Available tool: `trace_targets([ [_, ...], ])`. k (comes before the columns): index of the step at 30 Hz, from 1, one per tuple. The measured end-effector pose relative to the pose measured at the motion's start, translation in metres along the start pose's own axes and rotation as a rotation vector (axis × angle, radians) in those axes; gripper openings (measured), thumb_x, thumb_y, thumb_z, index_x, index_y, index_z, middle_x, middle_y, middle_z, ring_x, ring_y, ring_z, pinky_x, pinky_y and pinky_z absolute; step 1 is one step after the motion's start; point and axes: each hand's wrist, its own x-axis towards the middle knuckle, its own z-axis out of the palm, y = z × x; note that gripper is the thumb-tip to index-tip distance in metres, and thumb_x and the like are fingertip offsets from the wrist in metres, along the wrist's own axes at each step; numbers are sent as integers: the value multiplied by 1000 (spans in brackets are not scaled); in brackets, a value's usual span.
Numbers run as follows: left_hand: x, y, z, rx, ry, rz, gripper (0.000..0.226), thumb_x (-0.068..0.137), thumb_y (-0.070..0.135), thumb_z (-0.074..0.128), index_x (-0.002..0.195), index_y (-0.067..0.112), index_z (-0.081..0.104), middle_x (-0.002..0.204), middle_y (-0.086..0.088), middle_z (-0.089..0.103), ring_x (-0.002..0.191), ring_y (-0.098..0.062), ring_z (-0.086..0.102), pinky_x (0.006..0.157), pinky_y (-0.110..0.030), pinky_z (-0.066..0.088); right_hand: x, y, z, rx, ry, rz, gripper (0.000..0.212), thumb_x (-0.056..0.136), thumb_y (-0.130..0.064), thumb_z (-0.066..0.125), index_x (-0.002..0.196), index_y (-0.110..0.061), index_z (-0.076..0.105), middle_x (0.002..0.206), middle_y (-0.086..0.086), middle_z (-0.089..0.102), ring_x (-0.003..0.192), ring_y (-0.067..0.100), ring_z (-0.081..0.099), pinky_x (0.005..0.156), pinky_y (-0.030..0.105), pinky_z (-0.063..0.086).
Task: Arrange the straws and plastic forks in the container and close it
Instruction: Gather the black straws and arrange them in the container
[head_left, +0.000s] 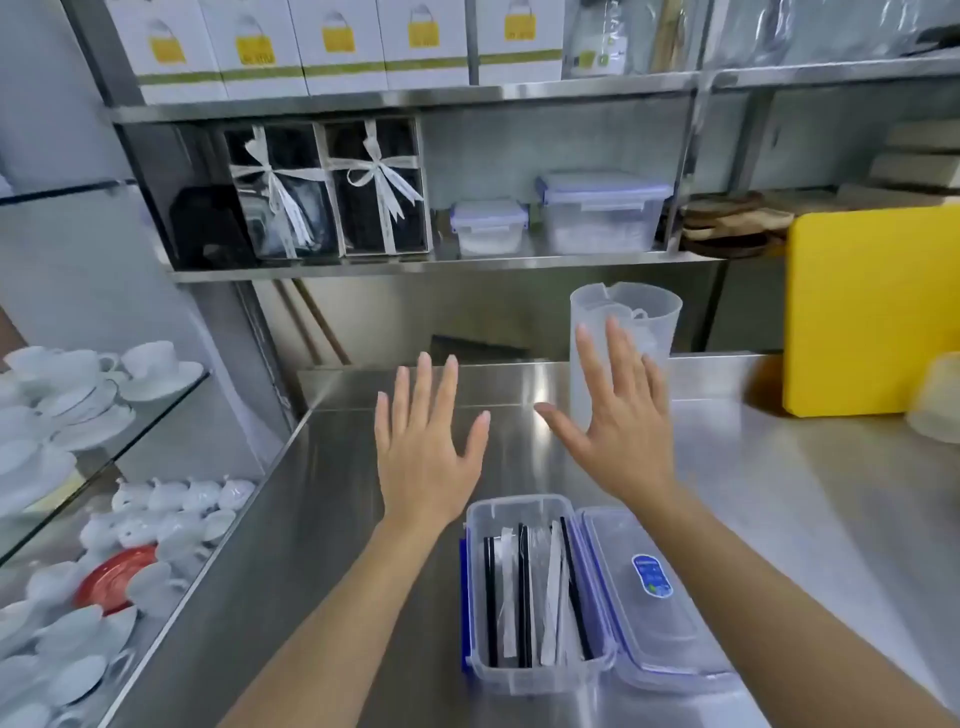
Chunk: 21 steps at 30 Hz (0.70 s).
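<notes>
A clear rectangular plastic container (475, 670) with blue clips sits on the steel counter near its front edge. Inside lie black straws (523, 597) and clear wrapped plastic forks (551, 603), set lengthwise. Its lid (649, 597), marked with a blue sticker, lies open flat to the right, still hinged to the box. My left hand (423, 447) hovers above the counter beyond the container, palm down, fingers spread, holding nothing. My right hand (618, 426) is raised the same way, spread and empty, in front of a jug.
A translucent plastic jug (649, 312) stands at the back of the steel counter (311, 519). A yellow cutting board (862, 312) leans at the right. Glass shelves with white cups and teapots (78, 395) are at the left. Wall shelves above hold lidded boxes (602, 213).
</notes>
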Motion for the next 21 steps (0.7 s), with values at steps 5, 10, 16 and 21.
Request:
trace_targets([
  [5,-49,-12,39,56,-156,-35,69,90,61,15,148,25,12,158,-3,18,146,-21,8,117,-42,2,-45,4,31,-32,-166,4,75,85,-70,11,147,-28,14,154,14,30,140,28,34,112,41,25],
  [10,-74,-8,61,87,-359,-10,69,91,63,18,149,28,12,159,-3,14,148,-27,7,115,-37,-8,-79,3,58,98,-375,4,75,85,-63,35,148,-26,15,156,14,25,136,30,40,101,42,44],
  [16,-81,7,69,39,-654,-95,62,96,33,36,151,18,10,161,-5,10,148,-24,0,118,-35,-4,-99,-14,78,675,-636,445,30,95,-31,48,119,-13,46,129,3,44,125,22,39,98,22,30],
  [21,-78,21,72,-518,-738,-438,25,92,9,38,112,12,53,113,-10,60,89,-18,53,78,-31,45,-102,-23,91,692,-672,612,35,93,-26,49,120,-3,49,125,13,50,118,27,46,98,33,36],
])
